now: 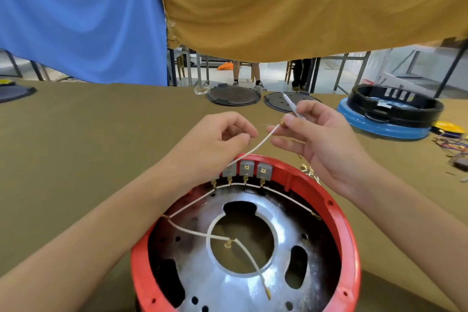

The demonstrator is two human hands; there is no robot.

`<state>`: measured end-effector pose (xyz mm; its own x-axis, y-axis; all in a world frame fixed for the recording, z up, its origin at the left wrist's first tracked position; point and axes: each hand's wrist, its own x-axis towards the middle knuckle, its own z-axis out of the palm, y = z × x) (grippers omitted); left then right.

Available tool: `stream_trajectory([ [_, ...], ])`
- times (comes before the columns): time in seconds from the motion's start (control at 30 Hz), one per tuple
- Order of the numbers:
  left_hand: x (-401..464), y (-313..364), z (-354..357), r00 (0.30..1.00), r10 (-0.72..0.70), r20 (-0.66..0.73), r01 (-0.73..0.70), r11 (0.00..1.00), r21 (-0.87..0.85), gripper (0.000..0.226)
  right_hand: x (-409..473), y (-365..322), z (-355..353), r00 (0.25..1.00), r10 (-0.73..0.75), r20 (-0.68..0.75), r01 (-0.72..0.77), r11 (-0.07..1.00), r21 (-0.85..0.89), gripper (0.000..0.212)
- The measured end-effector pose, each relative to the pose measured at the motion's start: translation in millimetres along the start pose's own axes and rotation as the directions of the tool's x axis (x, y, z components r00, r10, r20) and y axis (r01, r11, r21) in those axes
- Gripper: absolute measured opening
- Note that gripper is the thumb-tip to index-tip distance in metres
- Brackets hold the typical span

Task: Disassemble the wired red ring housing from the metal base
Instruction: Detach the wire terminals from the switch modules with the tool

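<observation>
No readable writing. Both hands, left (215, 138) and right (321, 139), pinch a white wire (255, 148) slanting from the red ring housing (336, 213) toward 1 o'clock.

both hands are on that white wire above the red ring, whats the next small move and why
Probably pull the wire's end free: the left hand pinches the white wire while the right hand grips its terminal end beside a thin tool, and the wire leads back to the red ring housing.
</observation>
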<state>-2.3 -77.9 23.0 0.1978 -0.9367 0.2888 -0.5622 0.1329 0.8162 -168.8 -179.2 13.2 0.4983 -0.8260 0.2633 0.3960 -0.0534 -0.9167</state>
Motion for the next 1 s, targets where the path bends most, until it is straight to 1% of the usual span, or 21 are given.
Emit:
stream_trajectory([
  [0.1, -0.1, -1.2, -2.8, 0.998, -0.058, -0.011, 0.058, 0.998, 0.016, 0.020, 8.2, 0.6, -8.2, 0.987, 0.074, -0.144, -0.059, 0.992, 0.109, 0.017],
  [0.17, 0.2, -2.5, -3.5, 0.997, -0.079, -0.006, 0.079, 0.996, 0.038, 0.022, 14.2, 2.1, -17.2, 0.964, 0.101, -0.248, -0.075, 0.991, 0.112, 0.017],
  [0.2, -0.1, -3.2, -3.6, 0.996, -0.085, 0.000, 0.085, 0.995, 0.046, 0.022, 17.2, 2.6, -22.4, 0.952, 0.088, -0.294, -0.072, 0.995, 0.066, 0.016],
  [0.27, -0.2, -4.8, -3.4, 0.996, -0.086, 0.014, 0.085, 0.994, 0.063, 0.022, 22.8, 4.1, -34.0, 0.938, 0.003, -0.347, -0.046, 0.992, -0.118, 0.014],
  [0.33, -0.2, -6.1, -3.5, 0.995, -0.089, 0.034, 0.085, 0.992, 0.095, 0.022, 26.1, 5.7, -44.3, 0.946, -0.080, -0.315, -0.030, 0.944, -0.330, 0.013],
  [0.4, -0.2, -6.7, -3.9, 0.995, -0.085, 0.053, 0.078, 0.989, 0.127, 0.023, 27.0, 8.0, -50.7, 0.973, -0.079, -0.215, -0.046, 0.850, -0.524, 0.012],
  [0.47, -0.7, -5.8, -4.7, 0.993, -0.081, 0.090, 0.067, 0.986, 0.155, 0.024, 25.5, 12.8, -53.8, 0.996, -0.018, -0.090, -0.049, 0.732, -0.680, 0.010],
  [0.5, -1.1, -4.6, -6.6, 0.989, -0.082, 0.120, 0.061, 0.984, 0.170, 0.025, 25.2, 15.8, -54.3, 0.999, -0.007, -0.036, -0.023, 0.643, -0.766, 0.010],
  [0.57, -2.9, -1.9, -15.6, 0.977, -0.084, 0.197, 0.045, 0.980, 0.193, 0.025, 25.3, 21.2, -53.9, 0.998, -0.025, 0.056, 0.062, 0.414, -0.908, 0.014],
  [0.6, -3.9, -1.3, -22.4, 0.967, -0.086, 0.239, 0.039, 0.980, 0.194, 0.025, 25.5, 23.5, -53.7, 0.996, -0.026, 0.087, 0.091, 0.329, -0.940, 0.016],
  [0.63, -4.9, -1.1, -29.6, 0.958, -0.088, 0.275, 0.036, 0.981, 0.190, 0.026, 25.1, 25.4, -54.1, 0.994, -0.021, 0.103, 0.105, 0.275, -0.956, 0.016],
  [0.7, -6.4, -2.9, -41.3, 0.948, -0.096, 0.304, 0.040, 0.982, 0.186, 0.026, 24.7, 28.4, -56.3, 0.993, -0.020, 0.118, 0.120, 0.209, -0.971, 0.013],
  [0.73, -6.7, -5.1, -44.2, 0.948, -0.102, 0.302, 0.045, 0.981, 0.189, 0.025, 24.4, 28.9, -56.9, 0.992, -0.030, 0.121, 0.124, 0.203, -0.971, 0.010],
  [0.77, -6.4, -7.7, -45.0, 0.948, -0.109, 0.300, 0.049, 0.978, 0.201, 0.025, 24.4, 28.4, -56.8, 0.991, -0.044, 0.123, 0.130, 0.230, -0.964, 0.006],
  [0.83, -4.9, -12.6, -42.6, 0.940, -0.131, 0.315, 0.050, 0.967, 0.251, 0.024, 22.7, 25.1, -53.7, 0.987, -0.077, 0.140, 0.159, 0.342, -0.926, 0.007],
  [0.9, -3.2, -16.6, -40.0, 0.931, -0.141, 0.338, 0.044, 0.959, 0.279, 0.022, 19.6, 18.0, -47.6, 0.976, -0.108, 0.188, 0.217, 0.435, -0.874, 0.010],
  [1.0, -1.4, -20.6, -40.8, 0.931, -0.126, 0.344, 0.029, 0.961, 0.274, 0.022, 13.3, 6.1, -34.1, 0.959, -0.126, 0.254, 0.281, 0.534, -0.797, 0.014],
])
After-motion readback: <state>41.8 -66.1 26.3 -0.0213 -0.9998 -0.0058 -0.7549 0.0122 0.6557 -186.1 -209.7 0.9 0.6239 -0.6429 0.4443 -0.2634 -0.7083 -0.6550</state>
